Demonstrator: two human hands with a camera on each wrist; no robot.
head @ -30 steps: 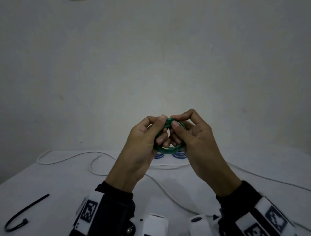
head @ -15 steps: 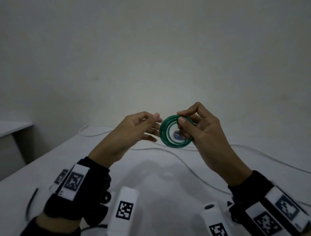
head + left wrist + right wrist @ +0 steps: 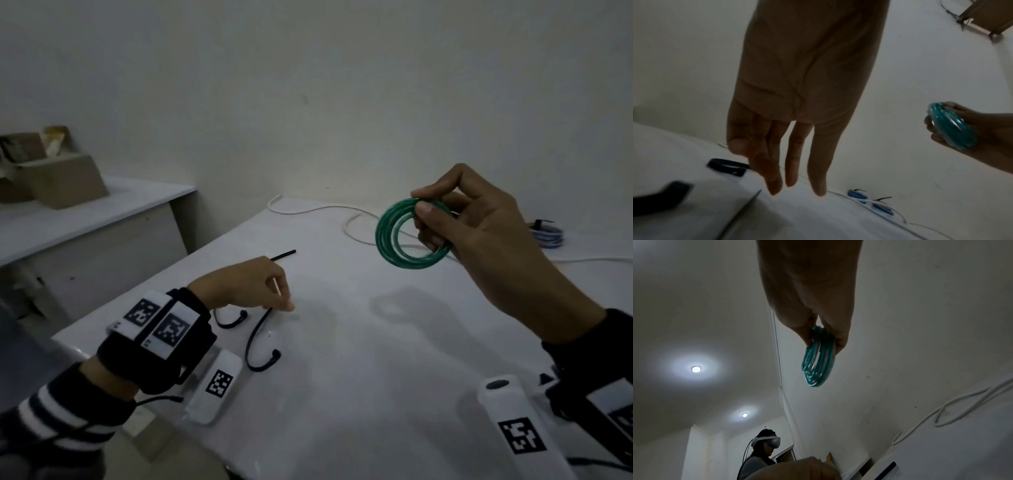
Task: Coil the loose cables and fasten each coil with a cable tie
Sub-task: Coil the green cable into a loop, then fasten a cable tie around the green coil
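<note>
A green cable coil (image 3: 394,236) hangs in the air over the white table (image 3: 376,394), pinched at its top between thumb and fingers of my right hand (image 3: 422,205). The right wrist view shows the coil (image 3: 818,356) edge-on under that hand (image 3: 824,339). My left hand (image 3: 286,301) is down at the table's left side, fingers straight, its tips beside a curved black cable tie (image 3: 255,342). A second tie (image 3: 233,320) lies partly under the hand. In the left wrist view the fingers (image 3: 795,170) hang extended above the ties (image 3: 725,165), holding nothing.
A loose white cable (image 3: 356,209) snakes along the table's far side. Blue tied coils (image 3: 548,236) lie at the far right. Cardboard boxes (image 3: 61,178) sit on a lower side table (image 3: 102,212) to the left. A person wearing a headset (image 3: 764,449) shows in the right wrist view.
My left hand let go of the green coil and dropped left to the table by the black ties. The right hand kept the coil. The view swung left.
</note>
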